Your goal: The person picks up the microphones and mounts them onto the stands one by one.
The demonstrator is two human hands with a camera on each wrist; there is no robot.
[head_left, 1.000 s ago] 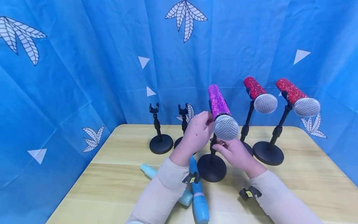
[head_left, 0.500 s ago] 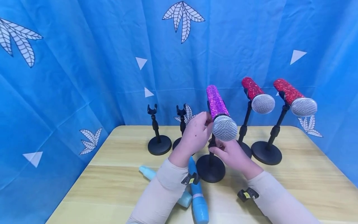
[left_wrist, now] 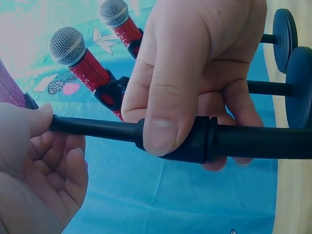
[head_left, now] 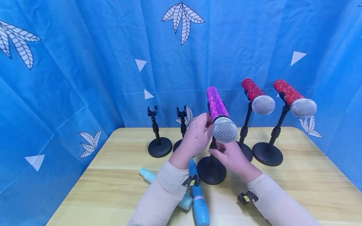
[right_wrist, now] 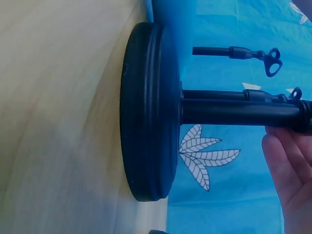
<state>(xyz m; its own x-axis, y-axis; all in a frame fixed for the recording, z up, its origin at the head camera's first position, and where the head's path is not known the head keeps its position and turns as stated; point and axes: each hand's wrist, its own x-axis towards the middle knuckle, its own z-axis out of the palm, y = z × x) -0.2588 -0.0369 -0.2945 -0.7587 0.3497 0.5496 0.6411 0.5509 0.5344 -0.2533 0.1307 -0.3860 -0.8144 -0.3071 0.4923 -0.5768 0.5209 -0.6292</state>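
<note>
A purple glittery microphone (head_left: pixel 217 102) with a silver mesh head rests tilted in the clip of a black desktop microphone stand (head_left: pixel 211 171). My left hand (head_left: pixel 198 133) is just below the clip; in the left wrist view its thumb and fingers (left_wrist: pixel 41 119) pinch the thin upper pole. Lower down, my right hand (head_left: pixel 233 155) grips the collar (left_wrist: pixel 190 141) where the thin pole enters the thicker one. The round base (right_wrist: pixel 151 112) stands on the wooden table in the right wrist view. The microphone head partly covers the hands in the head view.
Two red glittery microphones (head_left: pixel 254 89) (head_left: pixel 289 92) sit on stands at the right. Two stands with bare clips (head_left: pixel 159 147) (head_left: pixel 181 114) are at the left. Two blue microphone-shaped pieces (head_left: pixel 199 204) (head_left: pixel 185 201) lie on the table (head_left: pixel 113 188) under the left forearm. A blue curtain (head_left: pixel 181 62) hangs behind.
The whole scene shifts slightly left in the head view. Both hands keep their places on the stand, with no other visible change.
</note>
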